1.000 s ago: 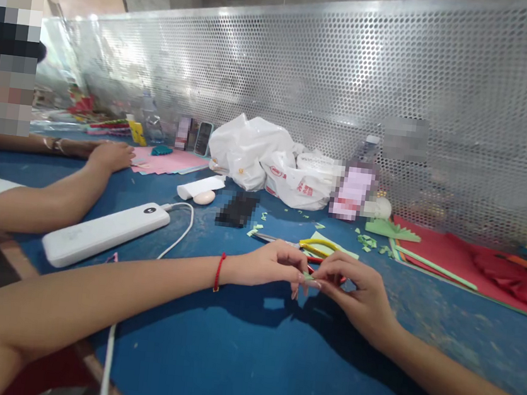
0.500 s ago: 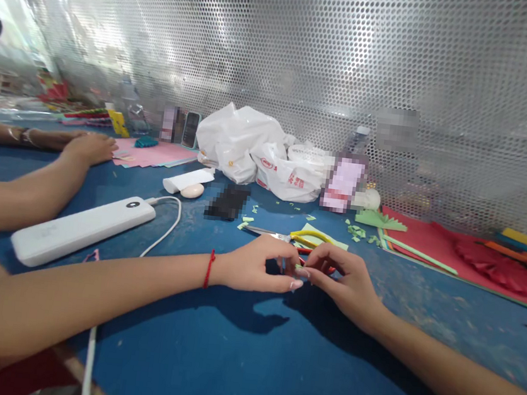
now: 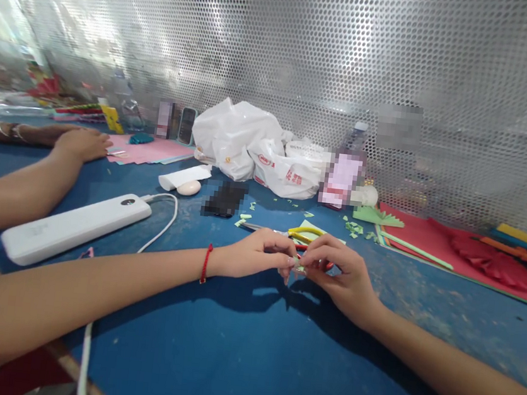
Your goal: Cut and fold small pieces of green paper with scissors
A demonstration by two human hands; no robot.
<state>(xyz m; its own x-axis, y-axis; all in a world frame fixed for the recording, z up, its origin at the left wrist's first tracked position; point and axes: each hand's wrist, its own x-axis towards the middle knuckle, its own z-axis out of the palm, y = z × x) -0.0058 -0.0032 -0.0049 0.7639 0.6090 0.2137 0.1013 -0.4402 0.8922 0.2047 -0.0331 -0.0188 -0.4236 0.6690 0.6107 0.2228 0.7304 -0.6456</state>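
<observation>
My left hand [image 3: 257,254], with a red cord bracelet [image 3: 206,264] at the wrist, pinches a tiny piece of light green paper [image 3: 300,267] between thumb and fingers. From the other side, the fingertips of my right hand [image 3: 343,273] close on the same piece, which is mostly hidden. Just behind my hands lie scissors with yellow handles [image 3: 307,233], resting by a light green paper sheet [image 3: 330,235]. Something red, partly covered by my fingers, is beside them. Small green paper scraps [image 3: 355,227] are scattered beyond.
White plastic bags [image 3: 237,137] and a propped phone [image 3: 342,178] stand along a perforated metal panel [image 3: 309,50]. A white power strip [image 3: 77,227] with a cable lies left. Red paper [image 3: 416,231] is at right. Another person's hand [image 3: 82,142] rests near pink paper [image 3: 149,151].
My left thumb has moved from apart to meet the fingers at the green paper piece. My right fingers stay on it. The view has shifted slightly.
</observation>
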